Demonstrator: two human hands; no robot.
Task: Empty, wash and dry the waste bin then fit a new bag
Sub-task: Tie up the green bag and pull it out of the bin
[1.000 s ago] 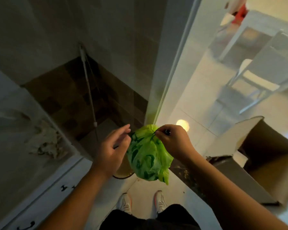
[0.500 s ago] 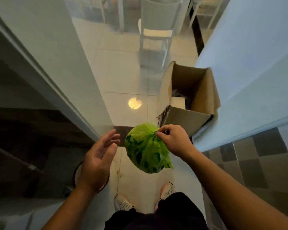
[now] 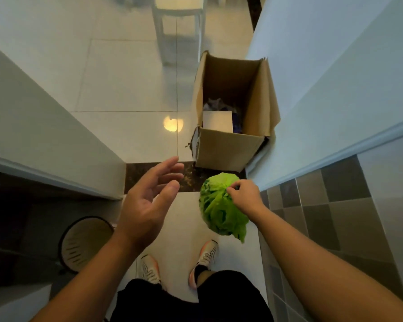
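Indoors, right hand [image 3: 246, 197] pinching green bag [image 3: 220, 210], left hand [image 3: 147, 201] fingers spread, glossy tiled floor [image 3: 126, 89], cardboard box [image 3: 233, 145]

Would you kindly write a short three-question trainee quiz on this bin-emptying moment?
1. True or false: the left hand grips the green bag.
2. Which hand pinches the bag's gathered top? A left, B right
3. Fill in: beyond the dark threshold stands an open ____ box.

Key: 1 false; 2 B; 3 cardboard.
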